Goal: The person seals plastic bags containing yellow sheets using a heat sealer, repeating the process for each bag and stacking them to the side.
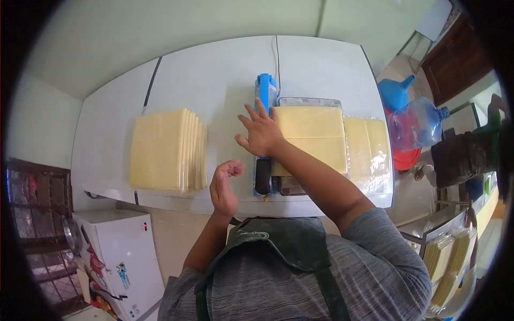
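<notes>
My right hand (pixel 261 132) lies with spread fingers over the blue sealer (pixel 265 88), which looks like a bag sealer with a black end (pixel 263 176). Beside that hand, a flat pale-yellow pack (pixel 313 123) in clear plastic sits just right of the sealer. My left hand (pixel 224 187) hovers near the table's front edge, left of the black end. Its fingers are loosely bent and nothing shows in them. Further left stands a row of several plastic-wrapped yellow packs (pixel 158 150), leaning together.
Another yellow pack (pixel 369 150) in clear plastic lies at the right end of the white table (pixel 214 69). Past that edge are a large clear blue bottle (pixel 415 125) and a blue funnel (pixel 396 91). More packs (pixel 450 262) fill a rack. A white fridge (pixel 126 251) stands front left.
</notes>
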`<state>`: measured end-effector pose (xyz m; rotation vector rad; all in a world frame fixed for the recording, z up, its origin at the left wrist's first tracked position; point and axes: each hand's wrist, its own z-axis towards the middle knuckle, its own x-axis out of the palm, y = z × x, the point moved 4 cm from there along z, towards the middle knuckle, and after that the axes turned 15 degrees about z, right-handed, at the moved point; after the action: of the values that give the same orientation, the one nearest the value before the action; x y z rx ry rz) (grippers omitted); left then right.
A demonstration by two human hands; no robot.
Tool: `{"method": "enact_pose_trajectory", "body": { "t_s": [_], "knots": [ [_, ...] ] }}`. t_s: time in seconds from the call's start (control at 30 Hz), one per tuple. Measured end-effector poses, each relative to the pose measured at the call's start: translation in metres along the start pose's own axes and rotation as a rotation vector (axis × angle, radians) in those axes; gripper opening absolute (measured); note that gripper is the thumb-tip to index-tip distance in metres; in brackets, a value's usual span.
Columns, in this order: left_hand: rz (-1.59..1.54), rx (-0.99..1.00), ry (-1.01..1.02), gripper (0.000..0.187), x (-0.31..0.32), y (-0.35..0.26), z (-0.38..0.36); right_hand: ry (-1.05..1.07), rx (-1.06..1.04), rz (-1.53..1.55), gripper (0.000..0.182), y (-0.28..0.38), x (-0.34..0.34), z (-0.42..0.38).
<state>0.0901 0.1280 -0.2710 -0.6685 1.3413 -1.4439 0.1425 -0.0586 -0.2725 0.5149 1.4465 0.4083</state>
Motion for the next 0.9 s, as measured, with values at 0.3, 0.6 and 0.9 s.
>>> {"method": "enact_pose_trajectory", "body": {
  "t_s": [0.3, 0.6, 0.9],
  "knots": [
    [-0.196, 0.105, 0.465, 0.057, 0.054, -0.052, -0.034, -0.007, -0.013, 0.012, 0.065, 0.003, -0.001, -0.001],
    [-0.157, -0.352, 0.937, 0.06, 0.11, -0.025, -0.075, -0.093, -0.195, 0.172, 0.073, -0.039, -0.005, 0.003],
    [-0.729, -0.909, 0.942, 0.063, 0.132, 0.037, -0.097, 0.07, 0.319, -0.024, 0.048, -0.131, -0.102, -0.089]
  ]
}}
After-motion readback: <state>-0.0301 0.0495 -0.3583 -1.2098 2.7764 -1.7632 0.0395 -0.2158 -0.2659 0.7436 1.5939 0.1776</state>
